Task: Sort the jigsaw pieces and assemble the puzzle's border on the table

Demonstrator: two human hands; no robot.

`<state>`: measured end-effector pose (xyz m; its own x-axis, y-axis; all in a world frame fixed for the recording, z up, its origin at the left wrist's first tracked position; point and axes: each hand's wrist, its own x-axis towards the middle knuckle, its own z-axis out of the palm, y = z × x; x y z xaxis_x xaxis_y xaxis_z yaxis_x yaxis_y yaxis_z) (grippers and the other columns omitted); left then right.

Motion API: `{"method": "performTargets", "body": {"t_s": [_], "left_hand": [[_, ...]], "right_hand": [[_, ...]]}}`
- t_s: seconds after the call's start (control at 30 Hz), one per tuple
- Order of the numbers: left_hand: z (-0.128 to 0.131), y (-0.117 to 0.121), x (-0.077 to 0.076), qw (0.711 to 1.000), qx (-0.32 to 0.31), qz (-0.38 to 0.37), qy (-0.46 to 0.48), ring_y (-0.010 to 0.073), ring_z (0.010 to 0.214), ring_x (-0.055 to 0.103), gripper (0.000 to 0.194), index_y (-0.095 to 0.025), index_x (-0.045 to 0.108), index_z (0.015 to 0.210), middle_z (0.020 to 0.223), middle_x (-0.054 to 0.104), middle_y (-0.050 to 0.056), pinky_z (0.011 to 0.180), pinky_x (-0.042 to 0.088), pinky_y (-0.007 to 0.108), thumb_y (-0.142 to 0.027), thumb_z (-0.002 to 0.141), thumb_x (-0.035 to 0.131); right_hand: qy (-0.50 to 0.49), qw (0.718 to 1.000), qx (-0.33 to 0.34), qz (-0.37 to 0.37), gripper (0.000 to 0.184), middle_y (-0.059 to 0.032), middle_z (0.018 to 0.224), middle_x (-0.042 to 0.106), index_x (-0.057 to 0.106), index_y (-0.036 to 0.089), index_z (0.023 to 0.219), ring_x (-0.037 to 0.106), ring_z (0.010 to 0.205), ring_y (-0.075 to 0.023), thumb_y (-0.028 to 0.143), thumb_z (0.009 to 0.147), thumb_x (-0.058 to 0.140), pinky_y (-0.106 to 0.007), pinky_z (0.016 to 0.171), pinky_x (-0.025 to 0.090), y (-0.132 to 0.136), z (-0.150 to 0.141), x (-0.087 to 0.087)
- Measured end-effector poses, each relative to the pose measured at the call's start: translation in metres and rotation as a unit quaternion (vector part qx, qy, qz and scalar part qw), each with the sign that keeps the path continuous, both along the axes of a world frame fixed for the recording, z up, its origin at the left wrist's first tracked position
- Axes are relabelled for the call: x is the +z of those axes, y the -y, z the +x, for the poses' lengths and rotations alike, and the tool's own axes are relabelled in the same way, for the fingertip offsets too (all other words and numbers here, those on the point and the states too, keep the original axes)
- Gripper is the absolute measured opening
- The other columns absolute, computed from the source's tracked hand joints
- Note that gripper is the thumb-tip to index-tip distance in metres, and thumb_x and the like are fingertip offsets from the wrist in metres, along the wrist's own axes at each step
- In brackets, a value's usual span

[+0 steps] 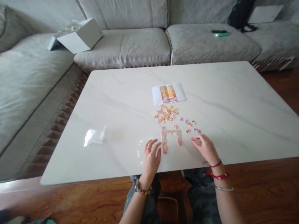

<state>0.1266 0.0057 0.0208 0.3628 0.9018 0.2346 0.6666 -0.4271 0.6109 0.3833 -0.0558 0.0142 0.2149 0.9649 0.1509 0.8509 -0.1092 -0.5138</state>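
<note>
A partly joined jigsaw puzzle [164, 141] lies on the white table, its pieces forming a border along the top and down both sides. Just left of it rests my left hand [151, 155], fingers apart and holding nothing. To the right of the border, my right hand [206, 147] pinches a small pink puzzle piece [192, 139] between thumb and fingertips. Several loose pieces [187, 122] are scattered above that hand. Beyond the border sits a pile of mixed puzzle pieces [165, 114]. A creased paper with a reference picture [169, 93] lies behind the pile.
A clear plastic bag [94, 136] lies on the left of the marble-patterned table [121, 90]. Grey sofas [130, 45] stand behind and to the left, carrying a white box [80, 35], a black bag [240, 14] and two small items. My legs are under the table's front edge.
</note>
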Motion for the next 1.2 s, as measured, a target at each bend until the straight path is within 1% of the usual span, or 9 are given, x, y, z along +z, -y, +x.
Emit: {"method": "performTargets", "body": {"t_s": [0.2,0.33,0.5,0.63,0.7,0.8,0.97,1.07,1.2], "left_hand": [[0.044,-0.069,0.032,0.998,-0.001,0.020,0.063,0.0201,0.104,0.049,0.020,-0.022,0.057,0.098,0.109,0.053,0.006,0.090,0.041,0.040,-0.019,0.081,0.047],[0.052,-0.092,0.029,0.996,0.012,0.016,0.087,0.0198,0.103,0.050,0.019,-0.021,0.058,0.095,0.109,0.054,0.006,0.089,0.042,0.039,-0.017,0.081,0.046],[0.028,-0.093,0.009,0.994,0.062,-0.010,0.091,0.0192,0.099,0.053,0.018,-0.020,0.060,0.093,0.105,0.057,0.006,0.087,0.043,0.038,-0.019,0.079,0.047],[0.015,-0.090,0.003,0.994,0.074,-0.016,0.075,0.0188,0.096,0.054,0.018,-0.019,0.060,0.092,0.104,0.057,0.006,0.087,0.043,0.037,-0.020,0.080,0.047],[0.013,-0.090,0.002,0.996,0.065,-0.019,0.062,0.0188,0.096,0.054,0.018,-0.019,0.060,0.092,0.104,0.057,0.006,0.087,0.043,0.038,-0.020,0.080,0.046],[0.012,-0.089,0.000,0.998,0.041,-0.024,0.038,0.0194,0.097,0.054,0.019,-0.019,0.059,0.093,0.105,0.057,0.007,0.087,0.043,0.038,-0.019,0.080,0.045],[0.008,-0.088,-0.003,1.000,0.005,-0.015,0.006,0.0195,0.099,0.053,0.021,-0.018,0.058,0.095,0.106,0.056,0.007,0.088,0.043,0.037,-0.016,0.080,0.044],[0.005,-0.087,-0.003,1.000,-0.013,-0.012,-0.014,0.0191,0.099,0.053,0.022,-0.018,0.057,0.097,0.107,0.056,0.007,0.088,0.043,0.037,-0.015,0.080,0.043],[0.003,-0.087,-0.005,0.999,-0.027,-0.008,-0.027,0.0190,0.099,0.053,0.022,-0.019,0.057,0.097,0.107,0.056,0.007,0.088,0.043,0.036,-0.014,0.080,0.044]], "right_hand": [[-0.003,0.998,-0.007,-0.057,0.011,-0.0022,0.071,0.058,0.054,0.018,0.074,0.055,0.065,-0.0145,0.029,0.072,0.056,-0.027,0.063,0.044,-0.036,0.042,0.007],[0.020,0.997,-0.035,-0.061,0.012,-0.0017,0.068,0.057,0.056,0.018,0.072,0.055,0.063,-0.0150,0.030,0.071,0.057,-0.027,0.061,0.043,-0.056,0.053,0.005],[0.032,0.996,-0.077,-0.044,0.008,-0.0017,0.066,0.054,0.057,0.018,0.075,0.054,0.061,-0.0156,0.024,0.072,0.055,-0.029,0.061,0.043,-0.054,0.053,-0.003],[-0.002,0.999,0.005,-0.033,0.015,-0.0041,0.082,0.056,0.058,0.020,0.089,0.056,0.071,-0.0154,0.019,0.075,0.052,-0.028,0.067,0.045,-0.053,0.032,0.001],[-0.004,0.998,0.049,-0.042,0.014,-0.0050,0.086,0.056,0.058,0.020,0.088,0.056,0.077,-0.0169,0.018,0.075,0.052,-0.030,0.072,0.045,-0.055,0.019,0.001],[0.018,0.996,0.066,-0.052,0.006,-0.0052,0.082,0.056,0.057,0.019,0.076,0.055,0.082,-0.0192,0.016,0.075,0.052,-0.033,0.075,0.043,-0.059,0.007,-0.001],[0.001,0.995,0.078,-0.059,0.004,-0.0033,0.074,0.056,0.054,0.019,0.071,0.054,0.069,-0.0164,0.015,0.072,0.054,-0.030,0.065,0.044,-0.057,0.002,-0.002],[-0.045,0.993,0.089,-0.063,0.005,-0.0019,0.070,0.058,0.057,0.019,0.074,0.054,0.064,-0.0145,0.016,0.075,0.052,-0.028,0.062,0.044,-0.055,0.002,0.005],[-0.100,0.988,0.106,-0.053,0.015,-0.0035,0.080,0.061,0.063,0.021,0.078,0.058,0.075,-0.0156,0.021,0.079,0.048,-0.030,0.073,0.046,-0.050,0.005,0.020]]}}
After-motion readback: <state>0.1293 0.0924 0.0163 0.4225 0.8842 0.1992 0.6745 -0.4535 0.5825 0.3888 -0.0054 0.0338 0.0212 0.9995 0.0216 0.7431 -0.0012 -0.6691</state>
